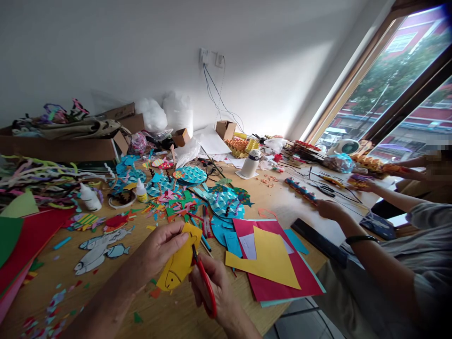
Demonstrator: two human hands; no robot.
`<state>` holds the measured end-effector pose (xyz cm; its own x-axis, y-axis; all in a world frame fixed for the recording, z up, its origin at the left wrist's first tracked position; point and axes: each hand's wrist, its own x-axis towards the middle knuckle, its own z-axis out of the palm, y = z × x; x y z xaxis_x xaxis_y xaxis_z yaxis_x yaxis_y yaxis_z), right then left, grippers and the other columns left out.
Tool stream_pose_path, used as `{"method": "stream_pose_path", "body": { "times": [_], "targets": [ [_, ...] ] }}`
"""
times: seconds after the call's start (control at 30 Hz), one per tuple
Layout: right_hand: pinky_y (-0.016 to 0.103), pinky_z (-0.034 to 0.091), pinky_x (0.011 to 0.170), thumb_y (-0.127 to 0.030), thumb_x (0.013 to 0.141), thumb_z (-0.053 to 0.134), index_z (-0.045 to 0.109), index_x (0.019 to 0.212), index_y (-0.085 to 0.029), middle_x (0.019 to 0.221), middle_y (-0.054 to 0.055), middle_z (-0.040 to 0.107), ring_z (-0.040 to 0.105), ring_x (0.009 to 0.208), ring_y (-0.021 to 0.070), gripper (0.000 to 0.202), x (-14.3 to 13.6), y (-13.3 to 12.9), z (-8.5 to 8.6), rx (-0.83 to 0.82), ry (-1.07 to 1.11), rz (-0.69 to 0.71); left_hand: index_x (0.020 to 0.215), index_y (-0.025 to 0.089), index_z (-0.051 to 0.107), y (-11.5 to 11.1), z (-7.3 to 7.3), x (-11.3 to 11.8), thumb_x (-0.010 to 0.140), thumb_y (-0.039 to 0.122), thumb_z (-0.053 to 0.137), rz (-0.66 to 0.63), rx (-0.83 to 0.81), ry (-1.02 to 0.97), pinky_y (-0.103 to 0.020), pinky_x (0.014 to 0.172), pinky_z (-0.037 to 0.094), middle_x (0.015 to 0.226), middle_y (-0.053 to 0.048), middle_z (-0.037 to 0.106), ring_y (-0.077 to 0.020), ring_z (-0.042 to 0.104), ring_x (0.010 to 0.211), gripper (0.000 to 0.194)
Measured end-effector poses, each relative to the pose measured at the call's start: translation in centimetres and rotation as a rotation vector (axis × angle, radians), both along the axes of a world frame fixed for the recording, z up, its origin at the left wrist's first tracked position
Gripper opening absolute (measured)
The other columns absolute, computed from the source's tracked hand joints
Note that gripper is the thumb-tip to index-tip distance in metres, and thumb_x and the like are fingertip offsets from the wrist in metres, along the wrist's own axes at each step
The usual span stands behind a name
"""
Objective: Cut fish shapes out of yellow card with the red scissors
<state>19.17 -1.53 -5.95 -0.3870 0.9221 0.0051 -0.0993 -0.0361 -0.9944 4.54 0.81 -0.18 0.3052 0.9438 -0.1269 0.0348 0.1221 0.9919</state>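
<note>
A piece of yellow paper (173,264) with a fish drawn on it in dark line is pinched in my left hand (165,245), thumb on top near its upper end. My right hand (213,278) grips a pair of red-handled scissors (208,287). Their dark blades meet the paper's right edge, close to the fish's tail. Just right of my hands, a larger yellow sheet (275,256) with a cut corner lies on red paper (259,287). To the left are white paper fish (100,252) with drawn outlines.
Colourful paper scraps (180,202), blue woven paper fish (226,202) and glue bottles (90,197) cover the middle and left. A white bottle (250,164) stands farther back. At right, a co-worker's hand (330,209) holds a painted strip (300,190); another person sits beyond.
</note>
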Motion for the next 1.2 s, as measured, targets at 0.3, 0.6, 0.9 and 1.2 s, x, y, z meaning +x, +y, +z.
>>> {"method": "stream_pose_path", "body": {
  "times": [0.3, 0.6, 0.9, 1.2],
  "targets": [
    [0.017, 0.022, 0.032, -0.073, 0.070, 0.048, 0.040, 0.057, -0.019, 0.042, -0.007, 0.037, 0.031, 0.033, 0.0045, 0.056, 0.0, -0.1, 0.6, -0.009, -0.017, -0.001, 0.075, 0.019, 0.054, 0.3, -0.4, 0.0, 0.079, 0.040, 0.055, -0.054, -0.028, -0.026, -0.020, 0.049, 0.038, 0.062, 0.003, 0.055, -0.0112, 0.050, 0.054, 0.022],
    [0.016, 0.021, 0.033, -0.060, 0.080, 0.048, 0.039, 0.057, -0.019, 0.043, -0.008, 0.035, 0.029, 0.035, 0.0049, 0.048, 0.5, -0.1, 0.1, 0.039, -0.048, 0.008, 0.074, 0.018, 0.056, 0.4, -0.7, -0.7, 0.080, 0.041, 0.053, -0.097, 0.049, 0.053, -0.019, 0.051, 0.034, 0.063, 0.005, 0.049, -0.0102, 0.043, 0.057, 0.024],
    [0.017, 0.020, 0.033, -0.051, 0.082, 0.049, 0.038, 0.056, -0.020, 0.045, -0.008, 0.031, 0.025, 0.037, 0.0051, 0.042, 0.8, -0.3, 0.4, 0.047, -0.059, 0.046, 0.078, 0.019, 0.057, 0.8, -0.8, -1.5, 0.083, 0.038, 0.049, -0.197, 0.080, 0.122, -0.021, 0.057, 0.037, 0.070, 0.004, 0.049, -0.0122, 0.044, 0.064, 0.022],
    [0.019, 0.019, 0.036, -0.035, 0.084, 0.046, 0.037, 0.057, -0.020, 0.048, -0.007, 0.031, 0.025, 0.040, 0.0059, 0.032, 1.3, -0.4, -0.3, 0.071, -0.126, 0.087, 0.073, 0.018, 0.053, 0.7, -0.1, -2.3, 0.083, 0.038, 0.046, -0.230, 0.161, 0.316, -0.020, 0.058, 0.034, 0.068, 0.005, 0.042, -0.0124, 0.040, 0.065, 0.023]
  ]
}}
